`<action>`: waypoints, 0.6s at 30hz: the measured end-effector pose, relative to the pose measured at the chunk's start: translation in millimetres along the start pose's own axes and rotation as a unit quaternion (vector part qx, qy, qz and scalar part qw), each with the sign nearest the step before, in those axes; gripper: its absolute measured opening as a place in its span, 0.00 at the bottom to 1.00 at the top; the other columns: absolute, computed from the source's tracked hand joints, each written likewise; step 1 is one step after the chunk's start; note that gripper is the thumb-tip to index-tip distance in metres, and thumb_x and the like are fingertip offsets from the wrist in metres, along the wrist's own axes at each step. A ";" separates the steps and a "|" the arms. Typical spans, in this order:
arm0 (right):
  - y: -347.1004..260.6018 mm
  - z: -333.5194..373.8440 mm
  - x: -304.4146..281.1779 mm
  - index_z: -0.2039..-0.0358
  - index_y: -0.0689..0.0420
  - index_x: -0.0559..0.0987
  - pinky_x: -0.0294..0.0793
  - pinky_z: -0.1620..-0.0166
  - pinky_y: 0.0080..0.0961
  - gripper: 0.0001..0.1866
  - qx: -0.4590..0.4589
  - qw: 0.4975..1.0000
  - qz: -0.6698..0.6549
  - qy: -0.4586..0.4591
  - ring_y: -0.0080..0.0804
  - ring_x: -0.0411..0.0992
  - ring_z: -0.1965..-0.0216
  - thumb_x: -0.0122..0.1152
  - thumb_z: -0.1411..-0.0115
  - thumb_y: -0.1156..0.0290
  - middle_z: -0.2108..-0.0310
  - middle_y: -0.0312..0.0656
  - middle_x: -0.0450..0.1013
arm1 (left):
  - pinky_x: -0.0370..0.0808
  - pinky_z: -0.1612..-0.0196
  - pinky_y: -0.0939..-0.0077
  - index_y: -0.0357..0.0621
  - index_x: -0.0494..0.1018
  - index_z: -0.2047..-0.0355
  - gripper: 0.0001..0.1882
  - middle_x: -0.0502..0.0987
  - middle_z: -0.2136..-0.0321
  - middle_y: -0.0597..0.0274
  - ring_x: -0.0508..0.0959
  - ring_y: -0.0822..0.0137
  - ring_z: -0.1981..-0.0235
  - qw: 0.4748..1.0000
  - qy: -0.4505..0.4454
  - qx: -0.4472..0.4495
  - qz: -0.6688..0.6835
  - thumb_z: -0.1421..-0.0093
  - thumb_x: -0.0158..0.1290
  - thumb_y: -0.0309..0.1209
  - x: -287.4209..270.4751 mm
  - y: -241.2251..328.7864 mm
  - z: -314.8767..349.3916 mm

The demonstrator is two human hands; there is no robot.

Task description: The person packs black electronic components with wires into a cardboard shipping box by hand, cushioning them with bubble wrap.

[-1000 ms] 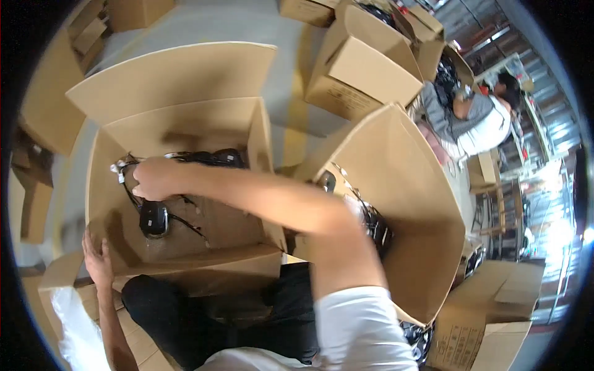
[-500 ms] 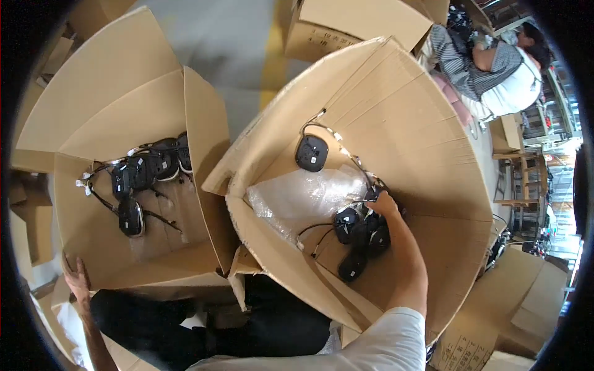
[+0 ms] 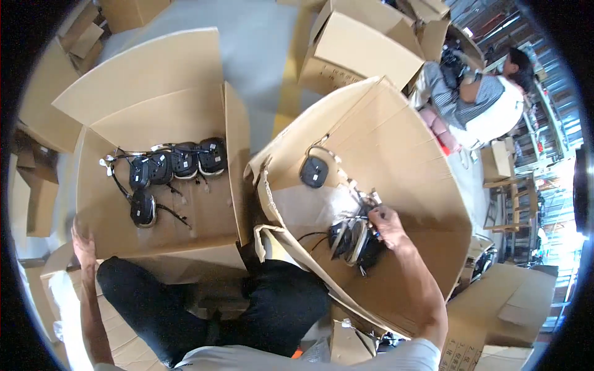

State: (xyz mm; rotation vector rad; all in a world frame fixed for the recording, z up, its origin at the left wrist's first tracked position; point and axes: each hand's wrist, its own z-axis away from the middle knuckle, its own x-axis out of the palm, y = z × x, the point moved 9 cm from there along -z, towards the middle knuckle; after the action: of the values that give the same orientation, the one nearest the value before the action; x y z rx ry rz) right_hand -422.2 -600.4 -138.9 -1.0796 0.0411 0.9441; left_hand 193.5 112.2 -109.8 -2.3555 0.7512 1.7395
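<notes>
Inside the right cardboard box (image 3: 427,179), my right hand (image 3: 387,226) is closed around the cables (image 3: 371,201) of several black rounded units (image 3: 349,241). The units hang bunched and tilted just below my fingers. Another black rounded unit (image 3: 314,172) with its own cable lies farther back in this box, beside clear plastic wrap (image 3: 309,207). My left hand (image 3: 84,246) rests against the near left corner of the left cardboard box (image 3: 167,238). In that box, several similar black units (image 3: 184,159) lie in a row, and one (image 3: 143,209) sits nearer to me.
A closed-flap carton (image 3: 365,52) stands on the grey floor beyond the right box. At the upper right a seated person (image 3: 482,111) handles black parts. More cartons (image 3: 501,309) stand to the right, and a wooden stool (image 3: 518,201) is behind them.
My right hand has drawn the bunch of black units up by their cables, so they now stand more on edge. My left hand stays at the left box, and the whole view has shifted.
</notes>
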 end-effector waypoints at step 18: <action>-443.6 330.9 11.7 0.63 0.58 0.74 0.65 0.76 0.15 0.09 -0.454 0.870 -0.192 0.023 0.21 0.67 0.78 0.61 0.34 0.66 0.76 0.35 0.70 | 0.56 0.31 0.60 0.44 0.53 0.32 0.44 0.62 0.35 0.53 0.61 0.57 0.33 0.328 -0.380 0.096 0.859 0.41 0.61 0.48 -58.4 562.2 127.5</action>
State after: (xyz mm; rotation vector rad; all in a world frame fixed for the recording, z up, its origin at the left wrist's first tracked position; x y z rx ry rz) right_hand -249.7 -401.4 347.9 -1.8894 -0.6203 0.5492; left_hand -184.6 -310.2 10.0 0.7202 3.0906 2.0197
